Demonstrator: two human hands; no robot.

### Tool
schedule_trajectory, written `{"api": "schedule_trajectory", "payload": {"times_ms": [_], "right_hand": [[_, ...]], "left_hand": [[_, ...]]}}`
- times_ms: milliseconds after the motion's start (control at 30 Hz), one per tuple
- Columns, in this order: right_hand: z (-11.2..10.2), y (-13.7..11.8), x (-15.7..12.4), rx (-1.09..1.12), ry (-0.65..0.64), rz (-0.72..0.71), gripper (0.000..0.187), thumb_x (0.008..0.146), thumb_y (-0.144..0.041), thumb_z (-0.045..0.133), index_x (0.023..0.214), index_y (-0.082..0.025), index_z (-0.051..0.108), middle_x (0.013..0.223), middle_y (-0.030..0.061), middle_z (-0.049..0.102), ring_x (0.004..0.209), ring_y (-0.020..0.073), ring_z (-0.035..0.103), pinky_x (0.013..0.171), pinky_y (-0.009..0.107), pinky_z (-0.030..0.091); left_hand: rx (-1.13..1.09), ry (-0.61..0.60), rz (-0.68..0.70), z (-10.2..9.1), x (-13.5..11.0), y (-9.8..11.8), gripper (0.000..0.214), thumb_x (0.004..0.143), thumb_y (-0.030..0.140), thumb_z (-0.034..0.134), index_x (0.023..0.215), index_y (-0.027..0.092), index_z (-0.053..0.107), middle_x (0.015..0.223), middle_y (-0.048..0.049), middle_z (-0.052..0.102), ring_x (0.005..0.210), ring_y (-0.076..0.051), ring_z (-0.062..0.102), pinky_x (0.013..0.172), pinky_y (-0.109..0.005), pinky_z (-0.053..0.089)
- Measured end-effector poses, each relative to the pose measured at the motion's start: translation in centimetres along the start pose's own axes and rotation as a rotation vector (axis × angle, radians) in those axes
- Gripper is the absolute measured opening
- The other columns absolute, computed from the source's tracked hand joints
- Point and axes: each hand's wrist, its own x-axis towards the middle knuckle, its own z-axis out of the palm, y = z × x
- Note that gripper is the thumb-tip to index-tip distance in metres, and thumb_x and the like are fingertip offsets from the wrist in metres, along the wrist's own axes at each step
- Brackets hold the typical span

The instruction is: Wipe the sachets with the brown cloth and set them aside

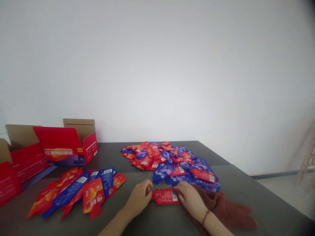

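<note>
A small red sachet point(164, 196) lies flat on the dark grey table point(246, 183) near the front edge. My left hand point(138, 198) pinches its left end and my right hand point(190, 196) pinches its right end. My right wrist wears a thin red band and rests on a reddish-brown cloth point(226, 208). Just behind my hands is a large heap of red and blue sachets point(169, 162).
A fanned row of red and blue sachets point(76, 191) lies at the left. Open red cardboard boxes point(66, 146) stand at the back left, with more at the far left edge point(17, 160). A white wall rises behind the table; a wooden frame point(307, 160) stands at the right.
</note>
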Motion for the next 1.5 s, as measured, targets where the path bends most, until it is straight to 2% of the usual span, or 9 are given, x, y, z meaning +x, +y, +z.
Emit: {"api": "schedule_trajectory", "payload": {"times_ms": [167,400,600,733,833,1100,1300,1400,1500], "right_hand": [[0.3,-2.7,2.1,-0.270,-0.136,0.043,0.029,0.087,-0.009,0.043,0.088,-0.017,0.071,0.095,0.0087,0.066,0.094,0.0212,0.057,0.084,0.031,0.038],[2.9,-7.6,4.1,-0.308,-0.176,-0.047,0.028,0.090,-0.012,0.042,0.094,-0.014,0.069,0.100,0.0126,0.064,0.099,0.0240,0.053,0.083,0.036,0.036],[1.2,-5.0,0.4,-0.075,-0.213,-0.283,0.028,0.086,-0.018,0.053,0.108,-0.028,0.066,0.107,-0.0004,0.064,0.102,0.0180,0.051,0.088,0.030,0.034],[0.0,-3.2,-0.1,-0.063,-0.163,-0.103,0.032,0.084,-0.010,0.047,0.099,-0.026,0.069,0.103,0.0012,0.064,0.099,0.0181,0.052,0.086,0.028,0.035],[0.5,-4.1,1.5,-0.179,-0.153,0.011,0.029,0.084,-0.008,0.044,0.090,-0.021,0.070,0.098,0.0051,0.064,0.096,0.0197,0.054,0.083,0.029,0.036],[3.4,-8.3,3.3,-0.219,-0.217,-0.111,0.028,0.090,-0.014,0.043,0.093,-0.018,0.070,0.099,0.0069,0.064,0.098,0.0213,0.054,0.083,0.031,0.037],[1.0,-5.2,0.6,-0.111,-0.235,-0.156,0.028,0.085,-0.012,0.045,0.088,-0.023,0.071,0.099,0.0031,0.065,0.096,0.0181,0.056,0.080,0.027,0.038],[-0.6,-4.3,1.1,-0.099,-0.271,-0.117,0.027,0.082,-0.011,0.047,0.086,-0.022,0.071,0.094,0.0026,0.066,0.093,0.0178,0.057,0.082,0.026,0.038],[-1.3,-3.9,2.7,-0.164,-0.166,-0.015,0.028,0.086,-0.011,0.044,0.093,-0.020,0.069,0.099,0.0051,0.065,0.095,0.0182,0.057,0.085,0.026,0.038]], "left_hand": [[0.059,-0.084,0.044,0.4,-0.1,-0.1,0.021,0.075,0.013,0.051,0.094,0.023,0.051,0.080,0.0037,0.058,0.082,-0.018,0.055,0.081,-0.030,0.035],[0.039,-0.091,0.066,0.3,-0.4,0.1,0.041,0.075,0.008,0.049,0.113,0.024,0.045,0.089,0.0018,0.060,0.088,-0.019,0.054,0.087,-0.030,0.035],[0.071,-0.107,0.080,0.4,-0.3,-0.3,0.030,0.077,0.011,0.047,0.104,0.024,0.052,0.089,0.0010,0.061,0.089,-0.019,0.054,0.087,-0.031,0.035],[0.064,-0.117,0.086,0.3,-0.2,-0.2,0.028,0.078,0.012,0.047,0.102,0.024,0.054,0.088,0.0013,0.060,0.088,-0.019,0.054,0.086,-0.031,0.036],[0.039,-0.106,0.090,0.4,-0.1,-0.3,0.031,0.077,0.011,0.048,0.103,0.025,0.055,0.088,0.0019,0.061,0.088,-0.019,0.054,0.087,-0.031,0.036],[0.057,-0.101,0.173,0.5,-0.1,-0.9,0.025,0.082,0.009,0.043,0.095,0.023,0.059,0.094,-0.0015,0.061,0.092,-0.019,0.055,0.087,-0.031,0.036],[0.061,-0.116,0.195,0.2,-0.3,-0.4,0.056,0.076,-0.001,0.038,0.118,0.029,0.060,0.105,-0.0026,0.059,0.099,-0.019,0.054,0.088,-0.031,0.037],[0.057,-0.080,0.204,0.4,-0.4,-0.3,0.052,0.079,0.002,0.040,0.117,0.031,0.062,0.114,-0.0028,0.056,0.104,-0.019,0.052,0.092,-0.032,0.037],[0.043,-0.090,0.214,0.4,-0.5,-0.2,0.040,0.083,0.013,0.050,0.116,0.032,0.064,0.125,-0.0027,0.053,0.115,-0.022,0.048,0.099,-0.036,0.033]]}}
